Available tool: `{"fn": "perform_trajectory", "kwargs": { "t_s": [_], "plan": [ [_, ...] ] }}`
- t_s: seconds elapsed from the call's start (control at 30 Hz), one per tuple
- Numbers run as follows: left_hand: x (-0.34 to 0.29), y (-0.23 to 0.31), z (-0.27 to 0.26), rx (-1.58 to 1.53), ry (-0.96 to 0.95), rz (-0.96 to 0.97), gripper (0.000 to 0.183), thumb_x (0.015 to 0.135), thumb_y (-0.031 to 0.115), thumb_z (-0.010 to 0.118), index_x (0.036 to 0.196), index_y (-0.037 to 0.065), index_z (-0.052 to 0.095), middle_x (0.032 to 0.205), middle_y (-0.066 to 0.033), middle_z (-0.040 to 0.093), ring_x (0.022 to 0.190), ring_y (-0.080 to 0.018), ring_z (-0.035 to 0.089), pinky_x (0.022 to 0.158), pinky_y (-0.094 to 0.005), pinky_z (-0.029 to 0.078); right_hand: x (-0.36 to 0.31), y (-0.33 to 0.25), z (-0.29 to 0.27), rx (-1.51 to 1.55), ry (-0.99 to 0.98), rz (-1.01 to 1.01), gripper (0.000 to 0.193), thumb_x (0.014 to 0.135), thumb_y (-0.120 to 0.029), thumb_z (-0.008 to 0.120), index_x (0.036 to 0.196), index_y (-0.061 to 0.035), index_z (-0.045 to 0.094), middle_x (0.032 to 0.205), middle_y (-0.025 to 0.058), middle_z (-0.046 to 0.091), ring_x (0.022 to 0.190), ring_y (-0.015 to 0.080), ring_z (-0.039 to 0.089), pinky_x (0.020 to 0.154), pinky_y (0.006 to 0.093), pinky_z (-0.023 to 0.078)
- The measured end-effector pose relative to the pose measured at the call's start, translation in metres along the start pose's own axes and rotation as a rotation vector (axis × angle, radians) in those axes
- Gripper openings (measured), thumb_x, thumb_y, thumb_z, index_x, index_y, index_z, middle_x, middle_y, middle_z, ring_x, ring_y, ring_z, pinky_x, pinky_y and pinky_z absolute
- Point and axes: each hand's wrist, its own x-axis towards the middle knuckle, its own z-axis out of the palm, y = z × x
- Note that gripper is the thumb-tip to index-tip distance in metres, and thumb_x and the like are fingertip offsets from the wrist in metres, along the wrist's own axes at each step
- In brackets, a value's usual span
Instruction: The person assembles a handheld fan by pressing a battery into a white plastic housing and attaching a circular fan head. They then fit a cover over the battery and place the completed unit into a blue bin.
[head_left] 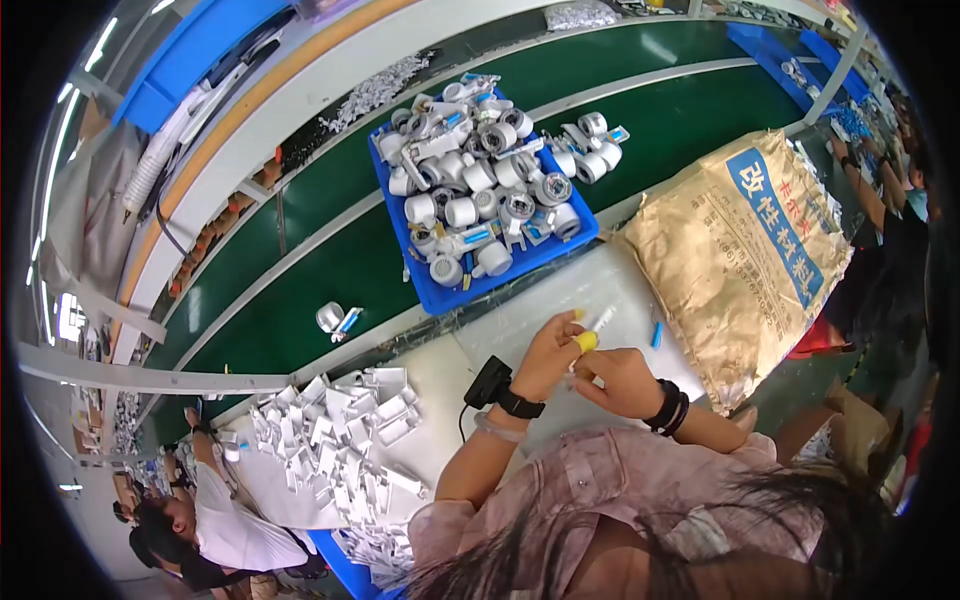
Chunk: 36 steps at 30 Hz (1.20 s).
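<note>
Over the pale worktop [520, 310], my left hand [550, 355] is closed, with yellow covers on two fingertips. A small white plastic piece [604, 318] shows between those fingertips. Right beside it my right hand [618, 382] has its fingers curled in toward the left hand; whatever they pinch is hidden. A small blue strip [657, 335] lies on the worktop to the right of the hands. To the left of my forearm spreads a heap of white plastic parts [340, 430].
Beyond the worktop, a blue tray [430, 296] piled with white round housings [480, 178] sits on the green conveyor belt [260, 310]. Loose housings [592, 150] and another one [330, 318] lie beside it. A brown paper sack [690, 250] stands at right. Other people work on both sides.
</note>
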Motion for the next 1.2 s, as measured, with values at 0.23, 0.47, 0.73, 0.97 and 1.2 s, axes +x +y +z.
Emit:
{"fn": "perform_trajectory", "kwargs": {
  "t_s": [0.23,0.47,0.73,0.97,1.2],
  "plan": [
    [-0.04,-0.007,-0.021,-0.098,-0.112,-0.148,0.038,0.092,0.01,0.05,0.128,-0.003,0.049,0.116,-0.0063,0.058,0.099,-0.0121,0.056,0.086,-0.024,0.045,-0.011,0.052,0.027,0.935,0.28,0.239,0.028,0.098,-0.025,0.048,0.099,-0.0004,0.061,0.095,0.0072,0.063,0.088,0.01,0.057,0.083,0.0265,0.044],
    [-0.071,0.01,-0.047,-0.136,-0.078,-0.036,0.04,0.094,0.014,0.049,0.131,-0.001,0.045,0.108,-0.0092,0.06,0.086,-0.0158,0.062,0.065,-0.0279,0.051,-0.009,0.062,0.048,1.021,-0.355,0.275,0.056,0.101,-0.043,0.031,0.106,0.0024,0.063,0.101,0.0116,0.064,0.096,0.0198,0.058,0.096,0.0341,0.04],
    [-0.088,0.009,-0.067,-0.2,-0.072,-0.003,0.045,0.095,0.02,0.046,0.134,-0.002,0.041,0.096,-0.0134,0.062,0.078,-0.018,0.062,0.059,-0.0295,0.05,0.009,0.024,0.008,1.125,-0.557,0.314,0.039,0.1,-0.025,0.042,0.103,0.0086,0.062,0.089,0.0136,0.066,0.084,0.0222,0.063,0.085,0.0322,0.046],
    [-0.086,0.013,-0.05,-0.28,-0.153,-0.149,0.042,0.096,0.025,0.046,0.128,0.0,0.046,0.093,-0.0108,0.062,0.072,-0.0166,0.061,0.06,-0.0299,0.052,0.016,0.023,0.006,0.976,-0.69,0.236,0.037,0.101,-0.025,0.041,0.107,0.0041,0.063,0.09,0.0088,0.066,0.082,0.0155,0.061,0.081,0.0281,0.046],
    [-0.084,0.018,-0.043,-0.019,-0.165,-0.076,0.034,0.094,0.025,0.056,0.12,0.004,0.05,0.089,-0.0075,0.061,0.065,-0.0139,0.06,0.053,-0.028,0.051,0.017,0.019,0.006,0.826,-0.72,0.254,0.038,0.1,-0.029,0.043,0.113,0.003,0.061,0.102,0.0074,0.066,0.091,0.0128,0.059,0.085,0.0287,0.045]
  ]
}}
